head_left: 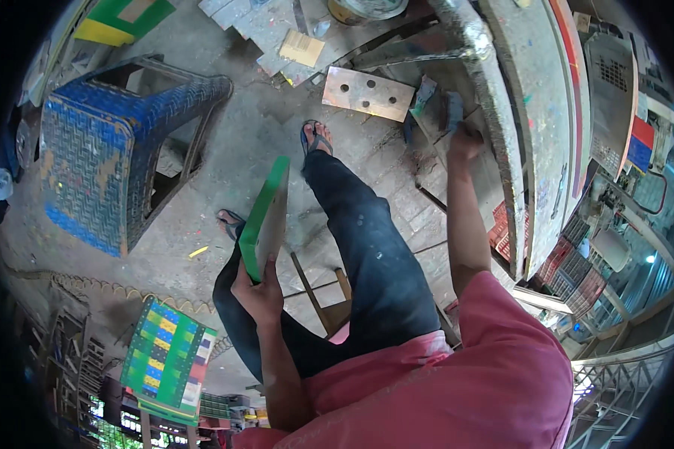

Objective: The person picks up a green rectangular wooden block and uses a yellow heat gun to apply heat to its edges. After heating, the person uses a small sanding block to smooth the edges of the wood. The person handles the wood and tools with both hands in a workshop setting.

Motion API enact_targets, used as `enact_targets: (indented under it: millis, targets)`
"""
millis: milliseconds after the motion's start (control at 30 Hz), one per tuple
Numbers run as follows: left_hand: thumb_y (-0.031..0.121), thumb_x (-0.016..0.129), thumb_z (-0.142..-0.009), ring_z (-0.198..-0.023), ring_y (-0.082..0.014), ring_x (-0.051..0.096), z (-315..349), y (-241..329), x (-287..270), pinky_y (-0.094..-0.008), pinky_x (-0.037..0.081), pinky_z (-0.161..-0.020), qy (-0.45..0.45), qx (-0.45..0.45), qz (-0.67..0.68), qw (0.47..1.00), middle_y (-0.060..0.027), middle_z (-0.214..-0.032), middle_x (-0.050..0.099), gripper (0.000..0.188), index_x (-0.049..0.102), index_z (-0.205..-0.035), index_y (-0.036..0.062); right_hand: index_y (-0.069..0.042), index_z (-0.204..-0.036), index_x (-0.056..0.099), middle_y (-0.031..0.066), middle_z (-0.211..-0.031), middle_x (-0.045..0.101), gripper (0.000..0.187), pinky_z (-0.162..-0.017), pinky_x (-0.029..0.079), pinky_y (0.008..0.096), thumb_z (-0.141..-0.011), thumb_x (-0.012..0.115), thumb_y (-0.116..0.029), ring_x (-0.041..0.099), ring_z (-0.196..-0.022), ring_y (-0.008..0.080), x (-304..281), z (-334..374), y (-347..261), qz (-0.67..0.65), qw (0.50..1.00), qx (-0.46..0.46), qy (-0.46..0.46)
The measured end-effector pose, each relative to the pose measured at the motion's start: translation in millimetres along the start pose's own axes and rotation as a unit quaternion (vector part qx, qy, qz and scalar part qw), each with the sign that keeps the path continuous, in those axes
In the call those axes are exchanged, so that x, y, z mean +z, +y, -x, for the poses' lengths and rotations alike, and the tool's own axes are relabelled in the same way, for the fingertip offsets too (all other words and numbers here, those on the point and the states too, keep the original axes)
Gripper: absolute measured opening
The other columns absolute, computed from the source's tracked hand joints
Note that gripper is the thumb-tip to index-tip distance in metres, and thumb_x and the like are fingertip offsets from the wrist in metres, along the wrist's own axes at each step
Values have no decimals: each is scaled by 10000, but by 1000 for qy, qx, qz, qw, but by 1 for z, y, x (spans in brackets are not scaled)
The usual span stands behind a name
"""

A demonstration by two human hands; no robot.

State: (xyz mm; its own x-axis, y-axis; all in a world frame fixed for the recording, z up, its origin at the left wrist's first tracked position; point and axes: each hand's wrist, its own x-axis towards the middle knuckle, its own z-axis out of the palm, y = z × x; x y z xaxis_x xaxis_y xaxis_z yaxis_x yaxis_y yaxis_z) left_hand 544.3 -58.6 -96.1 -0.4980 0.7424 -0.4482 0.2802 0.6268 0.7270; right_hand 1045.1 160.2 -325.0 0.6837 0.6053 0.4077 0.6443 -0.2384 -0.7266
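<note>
My left hand [260, 293] grips the lower end of a flat board [271, 213] with a bright green edge and a paler face. It is held upright on edge over my left leg. Out to the right, my right hand [466, 144] reaches low beside a table's worn edge, its fingers curled in shadow. A small grey-blue piece [453, 109] shows just beyond those fingers; whether they hold it is not clear. Near it on the floor lies a pale wooden board with several round holes [368, 93].
A worn blue woven-pattern plastic stool [90, 157] stands at left. A paint-stained table [535, 135] rises on the right. A coiled hose [105, 288] runs along the floor near a green patterned panel [168, 355]. A bucket [367, 9] and spattered sheets [236, 22] lie ahead.
</note>
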Motion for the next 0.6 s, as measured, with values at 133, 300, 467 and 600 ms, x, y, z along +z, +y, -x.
enact_targets:
  millis: [133, 300, 467, 600]
  targets:
    - [97, 741, -836, -820, -210, 691, -5, -22, 1, -352, 528, -772, 14, -49, 4, 999, -190, -904, 728, 307, 658, -1064, -91, -38, -936, 739, 130, -883, 746, 322, -876, 544, 436, -814, 751, -336, 708, -933, 378, -21, -6, -57, 379, 893, -226, -87]
    - [5, 696, -851, -770, -139, 681, 1, -29, 0, -310, 532, -716, 82, 31, 39, 995, -175, -832, 724, 226, 667, -1059, -77, -15, -956, 725, 198, -898, 728, 377, -865, 536, 457, -812, 748, -363, 696, -933, 405, 23, 26, -108, 236, 943, -104, -211]
    - [0, 688, -866, -793, -126, 672, 25, -36, -2, -295, 527, -734, 127, 84, 69, 986, -155, -848, 728, 220, 667, -1070, -80, -8, -943, 721, 219, -893, 718, 348, -780, 540, 461, -832, 719, -337, 691, -894, 404, 65, 24, -90, 295, 925, -100, -218]
    - [-2, 697, -865, -810, -137, 674, 61, -28, -9, -298, 527, -753, 149, 110, 105, 977, -160, -868, 727, 223, 666, -1069, -86, -25, -932, 715, 141, -826, 699, 236, -728, 554, 426, -896, 636, -244, 685, -758, 320, 42, 15, -105, 12, 974, 39, -225]
